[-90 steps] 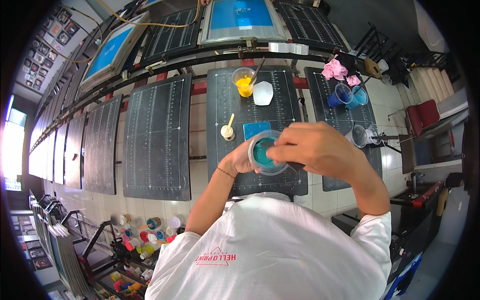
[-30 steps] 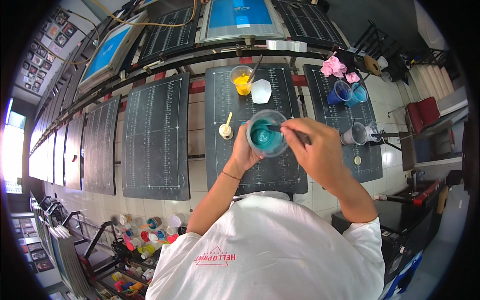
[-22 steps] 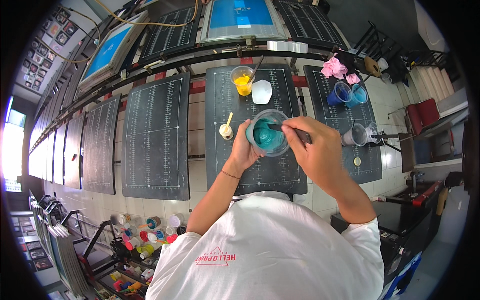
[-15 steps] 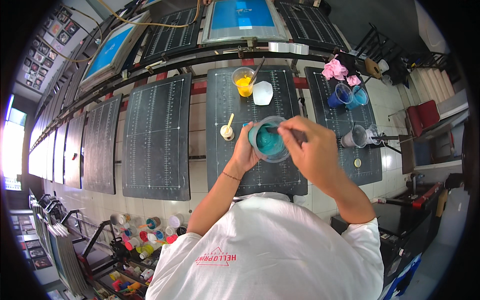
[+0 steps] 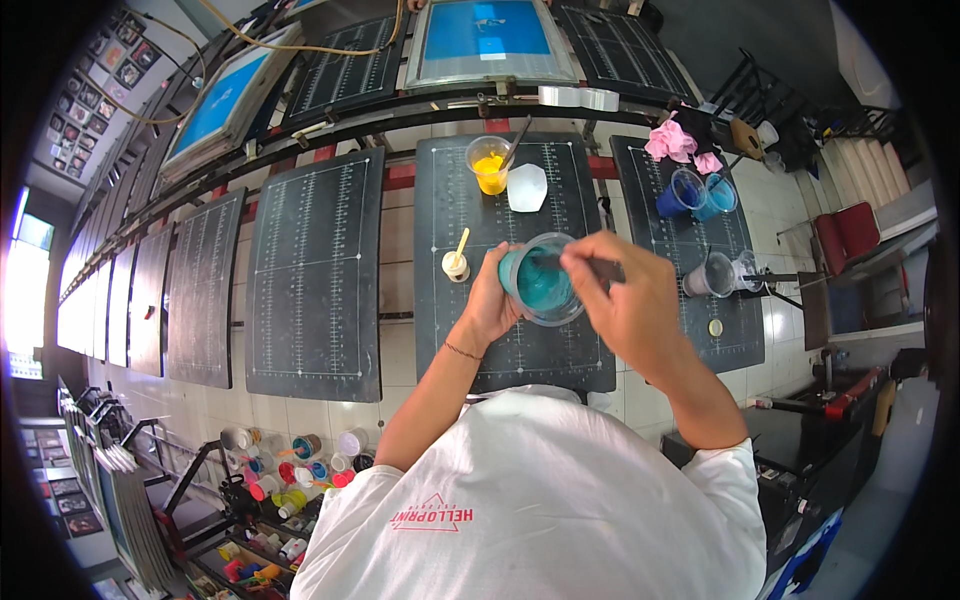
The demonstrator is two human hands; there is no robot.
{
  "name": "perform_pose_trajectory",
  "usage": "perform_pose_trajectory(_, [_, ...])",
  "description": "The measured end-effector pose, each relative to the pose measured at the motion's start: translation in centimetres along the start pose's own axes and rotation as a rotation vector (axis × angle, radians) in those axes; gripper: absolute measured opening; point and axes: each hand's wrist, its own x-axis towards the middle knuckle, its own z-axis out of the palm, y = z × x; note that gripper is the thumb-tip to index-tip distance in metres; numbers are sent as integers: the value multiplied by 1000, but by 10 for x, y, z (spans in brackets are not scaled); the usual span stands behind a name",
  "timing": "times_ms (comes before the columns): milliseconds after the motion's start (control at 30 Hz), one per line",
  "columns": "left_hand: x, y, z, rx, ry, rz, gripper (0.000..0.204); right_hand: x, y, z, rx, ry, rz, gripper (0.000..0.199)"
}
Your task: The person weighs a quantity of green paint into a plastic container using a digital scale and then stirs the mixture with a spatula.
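Note:
My left hand (image 5: 492,295) is wrapped round the side of a clear plastic cup (image 5: 572,310) of teal paint (image 5: 535,283), tilted so its mouth faces me. In my right hand (image 5: 632,290) is the end of a dark stirring stick (image 5: 606,268), whose other end dips into the paint. Beyond the cup stands a clear cup of yellow paint (image 5: 490,174) with a dark stick leaning in it. Beside that lies a white faceted piece (image 5: 527,188). Left of my hands is a small white jar (image 5: 455,266) with a pale yellow stick.
Dark gridded boards (image 5: 315,280) line both sides. On the right board stand a dark blue cup (image 5: 681,192), a light blue cup (image 5: 716,198), a greyish cup (image 5: 710,275) and pink crumpled cloth (image 5: 670,141). Framed screens (image 5: 488,35) lie beyond; several paint tubs (image 5: 300,465) sit lower left.
My right hand has shifted slightly to the right and down with the stirring stick. The left hand keeps its grip on the cup.

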Motion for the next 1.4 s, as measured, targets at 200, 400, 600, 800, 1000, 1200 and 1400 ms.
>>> perform_pose_trajectory(200, [-3,1,-6,5,-34,-10,46,-4,1,-9,51,-140,-23,8])
perform_pose_trajectory(400, [-3,3,-14,5,-106,-32,50,-6,5,-9,-8,-200,-71,10])
perform_pose_trajectory(600, [-4,18,-28,176,-518,-167,42,10,12,-23,-47,-299,-480,19])
perform_pose_trajectory(800, [-10,29,-18,116,-104,-17,46,-3,13,-4,-227,-67,-236,14])
perform_pose_trajectory(1000, [4,18,-17,-24,-28,348,44,-29,0,12,-3,5,50,6])
perform_pose_trajectory(1200, [4,6,-4,-55,44,149,45,-16,3,18,104,208,-70,7])
perform_pose_trajectory(1400, [-6,14,-17,89,-162,-71,58,-8,2,-13,16,-188,-120,11])
